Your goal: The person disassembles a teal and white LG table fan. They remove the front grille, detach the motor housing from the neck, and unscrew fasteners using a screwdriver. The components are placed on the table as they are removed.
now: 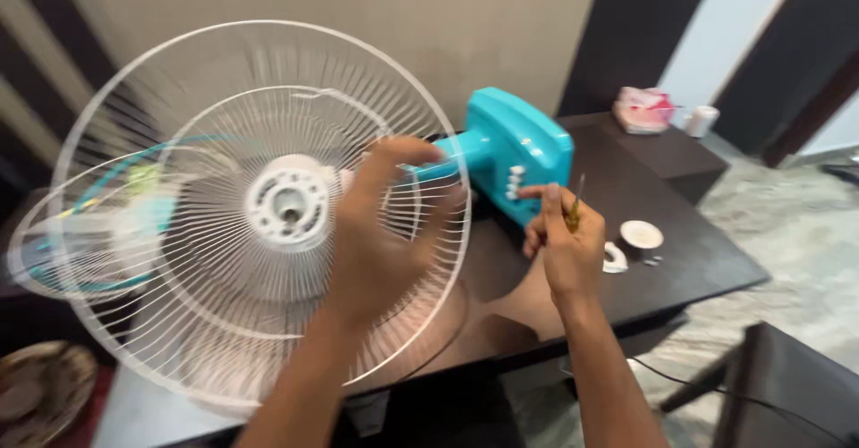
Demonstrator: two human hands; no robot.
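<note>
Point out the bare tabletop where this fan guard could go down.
Bare dark table runs right of the small white cap, toward the far corner. Between the teal fan base and the pink packet is also free. Crowded: white wire guard fills the left.

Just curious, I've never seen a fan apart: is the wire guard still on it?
Off. The left hand holds the white wire guard loose in front of the teal fan body, whose blades are hidden.

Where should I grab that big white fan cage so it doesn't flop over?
Probably by its outer rim, coming from the front on the side nearest you. The white wire fan guard is wide and stands tilted, and its thin spokes look bendy, while the rim ring is thicker. The left hand already steadies it near the right edge; the right hand holds a small screwdriver.
</note>
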